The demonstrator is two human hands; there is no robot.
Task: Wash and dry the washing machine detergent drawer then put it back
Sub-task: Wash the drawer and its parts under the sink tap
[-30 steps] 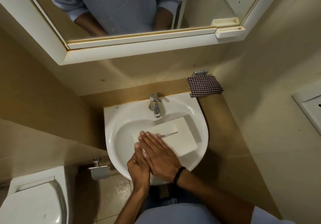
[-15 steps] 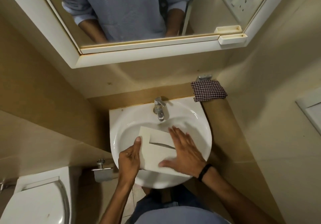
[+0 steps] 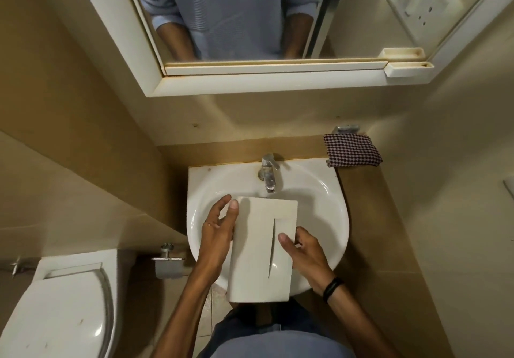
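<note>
Both hands, left hand and right hand, grip the long sides of the cream rectangular plastic detergent drawer over the white ceramic basin, fingers pressed to its edges. The tap looks dry, so drying and refitting likely remain.

The detergent drawer hides its compartments and both hands' fingers beneath.

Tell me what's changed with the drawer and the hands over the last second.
The detergent drawer was turned from lying across the sink to pointing lengthwise at the tap. The right hand moved off its top to the right edge; the left hand grips the left edge. The checked cloth stayed put.
</note>
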